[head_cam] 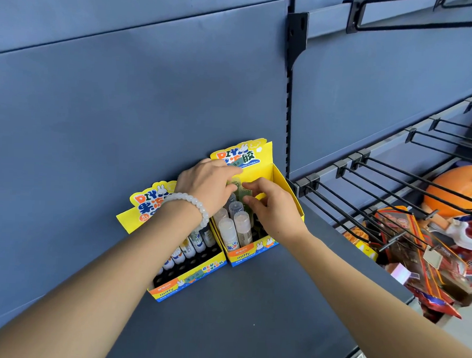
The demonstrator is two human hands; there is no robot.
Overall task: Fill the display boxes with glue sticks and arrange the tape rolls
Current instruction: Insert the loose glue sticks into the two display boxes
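Both hands deep in the right-hand yellow display box (pixel 280 181)!

Pinched a greenish printed glue stick (pixel 238 191) between left hand (pixel 205 187) and right hand (pixel 273 208), fingers curled round it, above clear-capped cylindrical glue sticks (pixel 234 224) standing upright. Stood just beside a second cardboard display box (pixel 194 276), half-filled, black holed insert showing. Rested on a smooth dark-blue shelf (pixel 250 302). Wore a pale beaded bracelet (pixel 192 202) on the left wrist.

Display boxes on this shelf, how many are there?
2. The left display box sits nearer the shelf's front, under the left forearm. The right display box stands beside it, closer to the back panel, with both hands reaching in. None other shows.
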